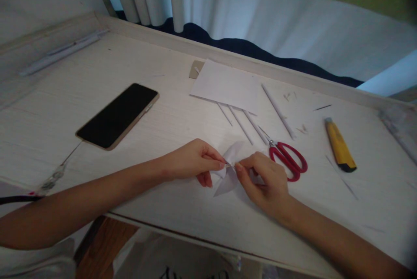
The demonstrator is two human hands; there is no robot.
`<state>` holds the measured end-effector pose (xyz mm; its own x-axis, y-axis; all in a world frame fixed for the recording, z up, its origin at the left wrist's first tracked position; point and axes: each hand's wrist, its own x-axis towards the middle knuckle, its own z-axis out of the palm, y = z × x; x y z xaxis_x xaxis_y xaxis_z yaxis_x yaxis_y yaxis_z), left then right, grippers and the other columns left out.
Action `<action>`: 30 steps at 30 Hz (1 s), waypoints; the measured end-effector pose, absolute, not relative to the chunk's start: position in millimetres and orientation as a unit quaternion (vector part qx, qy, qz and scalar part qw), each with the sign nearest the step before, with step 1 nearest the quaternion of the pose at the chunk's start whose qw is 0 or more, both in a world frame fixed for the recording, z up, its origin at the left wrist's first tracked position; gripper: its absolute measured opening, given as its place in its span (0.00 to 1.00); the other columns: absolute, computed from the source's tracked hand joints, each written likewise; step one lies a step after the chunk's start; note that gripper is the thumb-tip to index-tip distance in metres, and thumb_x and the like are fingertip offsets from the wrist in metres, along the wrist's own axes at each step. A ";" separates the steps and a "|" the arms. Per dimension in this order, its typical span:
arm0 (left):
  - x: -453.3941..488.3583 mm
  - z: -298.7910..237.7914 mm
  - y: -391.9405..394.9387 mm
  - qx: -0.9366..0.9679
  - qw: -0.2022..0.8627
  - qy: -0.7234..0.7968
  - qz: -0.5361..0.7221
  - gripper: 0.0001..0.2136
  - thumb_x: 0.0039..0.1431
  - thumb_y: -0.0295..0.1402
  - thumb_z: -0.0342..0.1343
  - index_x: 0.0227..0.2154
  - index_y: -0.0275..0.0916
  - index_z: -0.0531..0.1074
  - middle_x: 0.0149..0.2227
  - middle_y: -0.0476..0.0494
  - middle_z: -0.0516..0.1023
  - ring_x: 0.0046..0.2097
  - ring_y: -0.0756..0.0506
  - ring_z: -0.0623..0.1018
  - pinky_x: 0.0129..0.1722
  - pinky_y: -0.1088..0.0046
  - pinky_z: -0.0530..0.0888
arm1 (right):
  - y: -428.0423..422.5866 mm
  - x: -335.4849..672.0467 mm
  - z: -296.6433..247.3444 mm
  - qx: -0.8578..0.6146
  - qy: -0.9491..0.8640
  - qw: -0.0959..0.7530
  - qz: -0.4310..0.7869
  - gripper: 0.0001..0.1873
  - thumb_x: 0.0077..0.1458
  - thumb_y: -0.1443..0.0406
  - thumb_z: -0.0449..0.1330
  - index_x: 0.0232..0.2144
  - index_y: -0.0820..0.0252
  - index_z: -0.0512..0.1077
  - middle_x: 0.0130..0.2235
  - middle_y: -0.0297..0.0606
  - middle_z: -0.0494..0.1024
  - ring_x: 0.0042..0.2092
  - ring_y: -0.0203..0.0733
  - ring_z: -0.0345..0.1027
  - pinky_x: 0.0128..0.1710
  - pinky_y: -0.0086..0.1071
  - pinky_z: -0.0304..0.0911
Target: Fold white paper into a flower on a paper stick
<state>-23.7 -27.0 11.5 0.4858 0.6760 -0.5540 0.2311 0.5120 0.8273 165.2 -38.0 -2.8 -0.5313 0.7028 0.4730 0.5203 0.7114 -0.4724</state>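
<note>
Folded paper, its centre obscured, is pinched by left fingers and right fingers.

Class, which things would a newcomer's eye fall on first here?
Probably the red-handled scissors, beside the right hand, then the dark phone at left and the yellow tool at right. In the middle, the left hand and right hand pinch pointed white paper.

And here's the left arm, reaching in bare from the near left, wrist almost straight, left hand pinching thumb to forefinger! From the near right, the right arm slants in, and the right hand pinches too, fingertips just beside the left's.
</note>
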 end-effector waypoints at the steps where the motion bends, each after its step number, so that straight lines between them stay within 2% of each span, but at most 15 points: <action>1: -23.8 10.8 -27.1 0.465 0.727 0.480 0.156 0.08 0.49 0.31 0.54 0.32 0.32 0.72 0.13 0.54 0.70 0.17 0.54 0.70 0.18 0.83 0.68 | -38.3 165.3 -2.8 -0.356 -0.861 0.336 0.136 0.04 0.47 0.73 0.55 0.24 0.61 0.64 0.20 0.30 0.62 0.23 0.31 0.55 0.22 0.27 0.50; 10: -22.7 11.0 -28.4 0.445 0.738 0.478 0.173 0.05 0.49 0.26 0.54 0.30 0.32 0.72 0.13 0.55 0.70 0.15 0.55 0.69 0.15 0.84 0.65 | -39.3 163.3 -3.1 -0.369 -0.844 0.370 0.123 0.04 0.46 0.73 0.56 0.25 0.61 0.65 0.22 0.32 0.62 0.26 0.34 0.55 0.24 0.31 0.51; 18: -23.4 12.0 -29.2 0.440 0.745 0.470 0.178 0.07 0.49 0.30 0.55 0.30 0.32 0.73 0.12 0.54 0.69 0.15 0.56 0.68 0.14 0.85 0.64 | -40.2 164.6 -9.0 -0.365 -0.836 0.396 0.103 0.06 0.45 0.72 0.58 0.29 0.60 0.67 0.25 0.33 0.62 0.29 0.36 0.56 0.26 0.32 0.54; 25: -23.5 10.6 -29.1 0.433 0.752 0.461 0.186 0.05 0.49 0.29 0.55 0.27 0.33 0.73 0.13 0.54 0.70 0.16 0.56 0.69 0.17 0.84 0.66 | -38.6 163.9 -5.5 -0.363 -0.847 0.374 0.107 0.06 0.45 0.72 0.58 0.29 0.61 0.67 0.26 0.34 0.61 0.30 0.35 0.56 0.27 0.32 0.54; 30: -23.6 9.2 -28.6 0.424 0.751 0.466 0.198 0.05 0.47 0.29 0.56 0.28 0.34 0.73 0.16 0.53 0.72 0.18 0.55 0.71 0.20 0.81 0.69 | -37.5 165.1 -3.0 -0.364 -0.845 0.378 0.098 0.06 0.44 0.72 0.59 0.29 0.61 0.67 0.27 0.34 0.61 0.30 0.35 0.56 0.27 0.32 0.55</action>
